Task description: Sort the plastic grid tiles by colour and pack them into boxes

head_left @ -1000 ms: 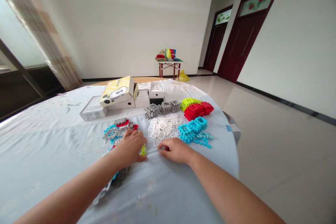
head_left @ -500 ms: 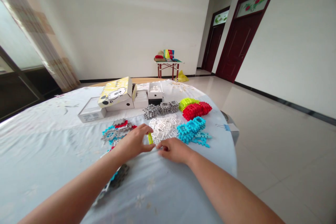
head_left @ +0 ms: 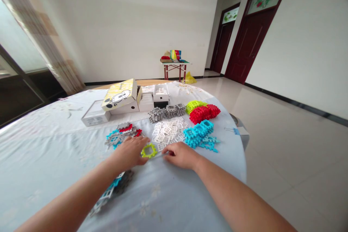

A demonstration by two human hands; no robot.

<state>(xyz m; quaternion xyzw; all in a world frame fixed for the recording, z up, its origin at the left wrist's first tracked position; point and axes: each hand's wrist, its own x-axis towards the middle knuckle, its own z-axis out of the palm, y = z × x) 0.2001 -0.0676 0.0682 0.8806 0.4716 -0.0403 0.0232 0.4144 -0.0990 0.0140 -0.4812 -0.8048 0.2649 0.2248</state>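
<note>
Left hand [head_left: 131, 151] beside lime frame [head_left: 154, 150], grip wide, contact unclear, right hand [head_left: 181, 156] curled near white tiles [head_left: 168, 131], grip narrow, contents hidden, cloth-covered counter [head_left: 179, 195] beneath

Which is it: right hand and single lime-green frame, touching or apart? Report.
Apart: the head view shows tablecloth between the single lime-green frame and right hand.

Mixed pile [head_left: 116, 137] partly behind left hand [head_left: 130, 152]
</note>
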